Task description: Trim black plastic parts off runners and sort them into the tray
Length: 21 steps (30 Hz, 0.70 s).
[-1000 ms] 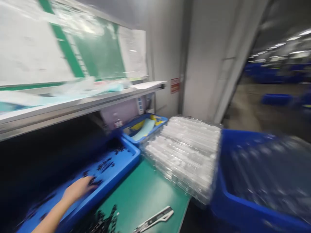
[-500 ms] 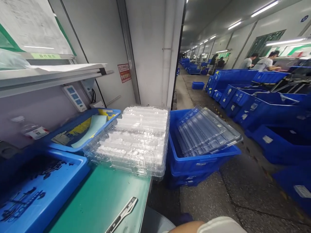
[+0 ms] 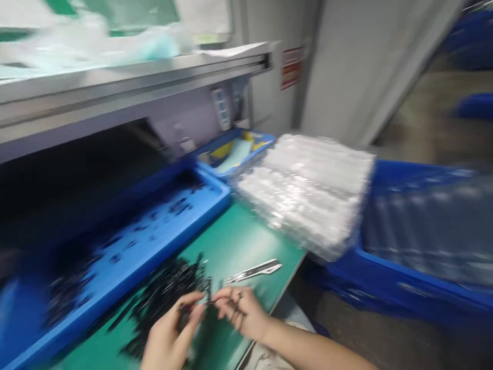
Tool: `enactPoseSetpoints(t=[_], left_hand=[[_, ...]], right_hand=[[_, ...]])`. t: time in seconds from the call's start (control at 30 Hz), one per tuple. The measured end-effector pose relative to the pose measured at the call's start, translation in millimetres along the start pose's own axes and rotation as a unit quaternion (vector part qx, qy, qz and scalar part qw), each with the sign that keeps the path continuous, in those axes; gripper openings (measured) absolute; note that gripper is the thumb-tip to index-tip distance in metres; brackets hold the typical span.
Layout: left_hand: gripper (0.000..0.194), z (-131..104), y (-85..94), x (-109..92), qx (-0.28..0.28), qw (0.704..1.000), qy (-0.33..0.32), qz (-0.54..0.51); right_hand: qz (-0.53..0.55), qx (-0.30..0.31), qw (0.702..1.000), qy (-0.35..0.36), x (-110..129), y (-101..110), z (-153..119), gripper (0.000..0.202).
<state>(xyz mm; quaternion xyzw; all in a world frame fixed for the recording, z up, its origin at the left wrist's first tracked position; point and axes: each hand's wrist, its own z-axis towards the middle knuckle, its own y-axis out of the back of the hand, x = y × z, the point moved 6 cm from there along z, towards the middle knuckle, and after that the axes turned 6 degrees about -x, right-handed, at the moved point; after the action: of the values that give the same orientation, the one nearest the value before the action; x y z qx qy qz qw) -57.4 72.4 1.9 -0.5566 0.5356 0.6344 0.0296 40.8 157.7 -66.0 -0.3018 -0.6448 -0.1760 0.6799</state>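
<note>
Over the green tabletop my left hand (image 3: 173,326) pinches a thin black plastic part (image 3: 208,292) between thumb and fingers. My right hand (image 3: 246,313) meets it from the right, its fingertips closed on the same part. Small dark bits show against the right hand's fingers, blurred by motion. Beside and behind my left hand lies a heap of black plastic parts (image 3: 165,290). A utility knife (image 3: 256,271) rests on the table just beyond my right hand.
A long blue tray (image 3: 188,226) with scattered black pieces stands at the left. At the table's far end sit stacked clear plastic trays (image 3: 308,185) with white contents and a small blue basket (image 3: 265,139). A blue crate (image 3: 408,288) holding clear trays stands right. A shelf (image 3: 154,77) overhangs the back.
The view has swung left and down to the tabletop. Both my hands now show, holding a black part; before, only a bit of an arm and sleeve was visible at the bottom.
</note>
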Motion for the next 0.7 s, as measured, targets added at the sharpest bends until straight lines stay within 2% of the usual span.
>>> enactPoseSetpoints(t=[0.1, 0.2, 0.3, 0.33, 0.4, 0.5, 0.7], left_hand=[[0.032, -1, 8.9, 0, -0.029, 0.998, 0.032, -0.039], [0.033, 5, 15.3, 11, -0.056, 0.991, 0.077, -0.098], [0.036, 2, 0.0, 22, -0.002, 0.977, 0.093, -0.192], [0.037, -1, -9.0, 25, 0.029, 0.964, 0.103, -0.245], [0.041, -6, -26.8, 29, 0.079, 0.918, 0.141, -0.361], [0.046, -8, -43.6, 30, 0.101, 0.857, 0.188, -0.469], [0.051, -6, -52.0, 16, 0.127, 0.819, 0.194, -0.524]], right_hand=[[0.010, 0.049, 0.999, -0.021, 6, 0, 4, 0.035], [0.009, 0.077, 0.995, -0.066, 11, 1, 8, 0.038], [0.014, 0.085, 0.990, -0.110, 14, -1, 6, 0.043], [0.015, 0.081, 0.990, -0.115, 14, 0, 5, 0.043], [0.016, 0.074, 0.991, -0.114, 14, 0, 6, 0.044], [0.020, 0.079, 0.991, -0.107, 13, 0, 7, 0.043], [0.012, 0.101, 0.990, -0.094, 10, -2, 6, 0.046]])
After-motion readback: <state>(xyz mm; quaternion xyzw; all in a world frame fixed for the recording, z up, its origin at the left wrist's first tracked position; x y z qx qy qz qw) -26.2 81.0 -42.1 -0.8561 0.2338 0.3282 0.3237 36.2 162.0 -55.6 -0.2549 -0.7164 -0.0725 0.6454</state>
